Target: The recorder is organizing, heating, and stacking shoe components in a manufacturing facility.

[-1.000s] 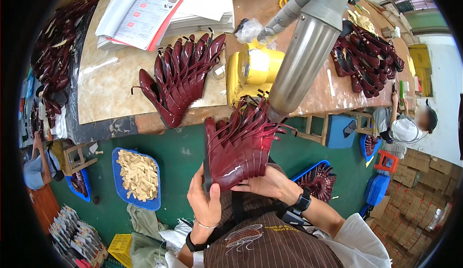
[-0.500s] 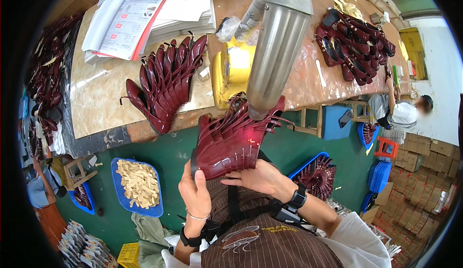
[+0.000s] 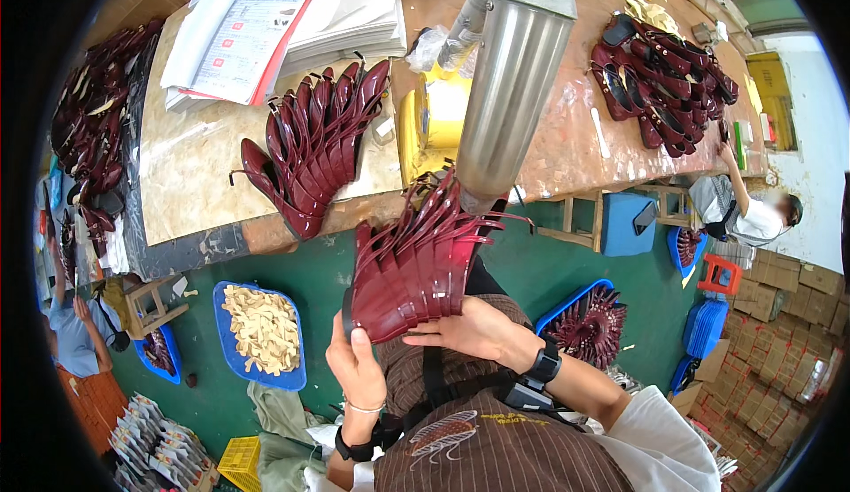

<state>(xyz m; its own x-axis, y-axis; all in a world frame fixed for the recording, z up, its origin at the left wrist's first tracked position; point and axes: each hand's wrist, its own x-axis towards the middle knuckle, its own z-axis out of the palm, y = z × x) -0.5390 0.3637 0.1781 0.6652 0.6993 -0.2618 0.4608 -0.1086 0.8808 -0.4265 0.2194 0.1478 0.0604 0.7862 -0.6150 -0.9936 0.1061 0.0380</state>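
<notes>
Both hands (image 3: 416,350) hold one shoe-strap stack (image 3: 412,266).

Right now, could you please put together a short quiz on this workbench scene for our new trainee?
1. True or false: both hands hold the fanned stack of dark red shoe pieces above the green floor.
2. What does the blue tray on the floor hold? A) pale flat pieces B) screws C) red straps
3. Fill in: the wide metal pipe hangs just ____ the held stack.

Key
1. True: the left hand supports its lower edge and the right hand rests on its side.
2. A
3. behind
</notes>
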